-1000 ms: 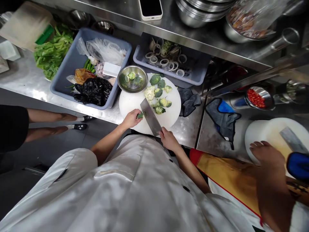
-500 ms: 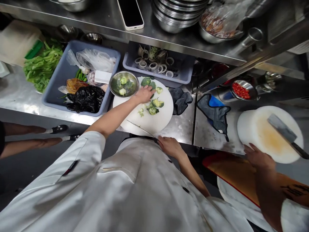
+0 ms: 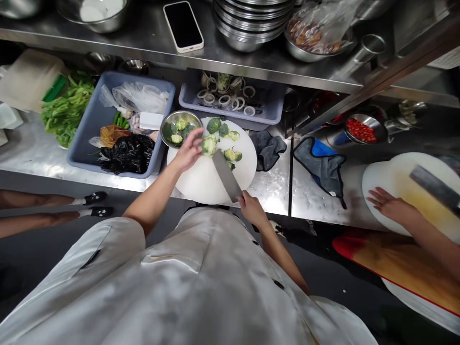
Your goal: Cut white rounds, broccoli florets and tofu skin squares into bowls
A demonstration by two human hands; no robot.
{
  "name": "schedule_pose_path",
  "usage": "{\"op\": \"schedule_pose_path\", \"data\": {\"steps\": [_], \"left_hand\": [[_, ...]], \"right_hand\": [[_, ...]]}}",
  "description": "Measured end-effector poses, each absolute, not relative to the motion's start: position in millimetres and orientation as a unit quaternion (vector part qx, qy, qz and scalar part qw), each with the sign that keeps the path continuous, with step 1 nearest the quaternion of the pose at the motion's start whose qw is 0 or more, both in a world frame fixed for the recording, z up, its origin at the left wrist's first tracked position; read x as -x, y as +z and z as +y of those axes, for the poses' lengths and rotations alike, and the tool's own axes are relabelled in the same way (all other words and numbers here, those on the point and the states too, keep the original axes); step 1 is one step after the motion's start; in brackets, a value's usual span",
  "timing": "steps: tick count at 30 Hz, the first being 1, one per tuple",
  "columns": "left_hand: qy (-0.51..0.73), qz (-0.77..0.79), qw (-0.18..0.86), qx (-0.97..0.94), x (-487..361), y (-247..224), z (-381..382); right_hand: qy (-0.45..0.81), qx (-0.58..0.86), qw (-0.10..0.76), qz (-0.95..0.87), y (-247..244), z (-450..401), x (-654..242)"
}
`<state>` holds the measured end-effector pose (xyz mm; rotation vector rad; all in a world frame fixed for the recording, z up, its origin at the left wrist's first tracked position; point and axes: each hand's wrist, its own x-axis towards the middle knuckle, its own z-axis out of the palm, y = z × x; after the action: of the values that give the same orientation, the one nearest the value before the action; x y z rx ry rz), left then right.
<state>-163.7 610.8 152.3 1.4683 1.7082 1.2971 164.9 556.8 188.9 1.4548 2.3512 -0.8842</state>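
My right hand (image 3: 251, 207) is wrapped round the handle of a cleaver (image 3: 227, 177), its broad blade slanting up and left over a round white cutting board (image 3: 196, 183). At the blade's far end is a pale green broccoli piece (image 3: 209, 144). My left hand (image 3: 189, 152) is just left of that piece, fingers apart; whether they touch it is hard to tell. Other broccoli florets (image 3: 233, 155) lie on the board, partly behind the blade. A steel bowl (image 3: 166, 140) holding more florets stands at the board's upper left, close to my left fingertips.
Left stands a blue-grey tub (image 3: 81, 143) of bags and vegetables; behind the board, another tub (image 3: 276, 114) with onion rings. Dark cloths (image 3: 268, 149) lie to the right. A metal shelf (image 3: 143, 45) overhangs the back. At right, a co-worker's hand (image 3: 390, 203) is over another board (image 3: 373, 177).
My left hand has drawn back from the florets toward the bowl. The cleaver has swung over the board, its flat side now showing, beside a broccoli piece. The co-worker's hand has moved over their board.
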Motion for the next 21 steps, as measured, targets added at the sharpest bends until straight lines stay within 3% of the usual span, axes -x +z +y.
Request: {"op": "schedule_pose_path", "data": {"steps": [4,12,21], "left_hand": [[0.499,0.639,0.36,-0.461,144.5,110.2,539.1],[0.44,0.765,0.211,-0.421,111.3,82.5,500.8],[0.45,0.761,0.208,-0.419,110.6,79.3,500.3]], "right_hand": [[-0.305,-0.497,0.13,0.802,198.5,549.5,-179.1],[-0.355,-0.461,0.185,0.792,225.9,530.2,-171.5],[-0.351,-0.431,0.196,0.808,230.4,539.6,-150.8]]}}
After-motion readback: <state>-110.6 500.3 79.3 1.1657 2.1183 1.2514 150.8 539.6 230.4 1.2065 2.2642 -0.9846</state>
